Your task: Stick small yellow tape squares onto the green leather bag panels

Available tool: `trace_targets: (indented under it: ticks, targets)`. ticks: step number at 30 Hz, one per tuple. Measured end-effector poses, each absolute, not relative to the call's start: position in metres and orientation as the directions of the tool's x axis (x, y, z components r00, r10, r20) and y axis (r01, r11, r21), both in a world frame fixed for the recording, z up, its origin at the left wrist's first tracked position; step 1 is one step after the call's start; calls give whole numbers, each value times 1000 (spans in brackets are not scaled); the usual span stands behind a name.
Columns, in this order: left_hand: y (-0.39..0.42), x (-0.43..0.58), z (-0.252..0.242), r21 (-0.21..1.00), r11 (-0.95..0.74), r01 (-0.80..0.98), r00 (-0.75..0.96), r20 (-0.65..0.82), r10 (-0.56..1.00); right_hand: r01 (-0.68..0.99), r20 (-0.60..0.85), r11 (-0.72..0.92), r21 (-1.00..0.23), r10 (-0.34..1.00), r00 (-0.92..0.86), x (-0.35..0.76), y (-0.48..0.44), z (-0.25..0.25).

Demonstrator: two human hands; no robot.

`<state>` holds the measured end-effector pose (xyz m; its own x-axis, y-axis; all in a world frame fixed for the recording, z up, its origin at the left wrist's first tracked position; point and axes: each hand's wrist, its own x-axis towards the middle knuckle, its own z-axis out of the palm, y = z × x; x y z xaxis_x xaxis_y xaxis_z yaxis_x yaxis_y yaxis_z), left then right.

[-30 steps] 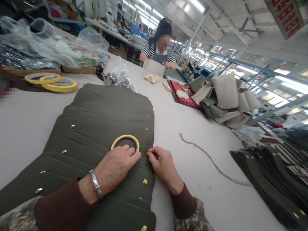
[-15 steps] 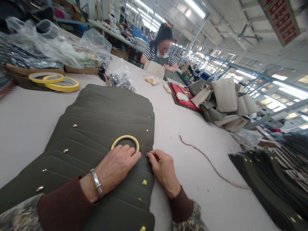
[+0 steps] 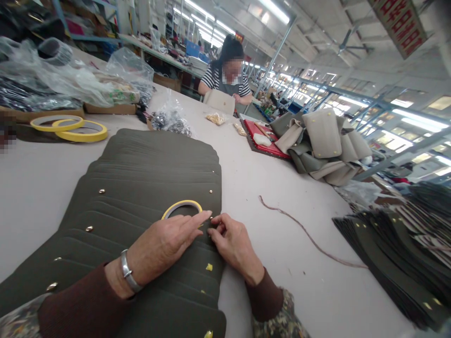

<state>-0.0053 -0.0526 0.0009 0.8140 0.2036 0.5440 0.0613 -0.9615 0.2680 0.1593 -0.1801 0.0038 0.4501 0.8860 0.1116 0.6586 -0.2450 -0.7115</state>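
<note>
Overlapping dark green panels [image 3: 141, 202] lie on the counter [image 3: 246, 188], cut off at the near end.
The left hand [image 3: 165, 239], fingers outstretched, hides part of a yellow tape roll [image 3: 181, 203] over the panels; whether it grips the roll cannot be told. The right hand [image 3: 232, 241] half curls at their right edge, any pinched piece hidden. Beyond, a clear bag [image 3: 171, 115] holds small dark pieces, a smaller bag [image 3: 215, 119] gold ones.
</note>
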Motion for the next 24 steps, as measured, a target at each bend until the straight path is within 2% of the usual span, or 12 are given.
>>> trace_targets:
  ticks: [3,7,11,15,18,20,22,24]
  targets:
    - [-55,-3,-2,279,-956,92,814,531,234,622,293,-25,-783,867,403,154,-179,7]
    - [-57,-1,-4,292,-953,77,818,528,228,697,506,221,-682,830,233,150,-178,11]
    - [-60,-1,0,322,-946,36,821,531,212,781,594,291,-553,795,124,149,-176,9]
    - [-62,-2,7,327,-945,21,844,500,192,858,663,237,-455,734,149,147,-174,6]
    - [-61,-2,8,311,-947,80,841,489,232,865,659,186,-465,726,198,144,-174,6]
    - [-61,-1,8,298,-947,116,836,486,256,835,618,146,-531,741,263,141,-174,7]
    - [-61,1,8,278,-951,138,821,505,266,735,509,78,-674,769,385,137,-173,9]
    - [-64,2,8,257,-955,145,797,542,266,520,303,-15,-854,799,520,135,-170,11]
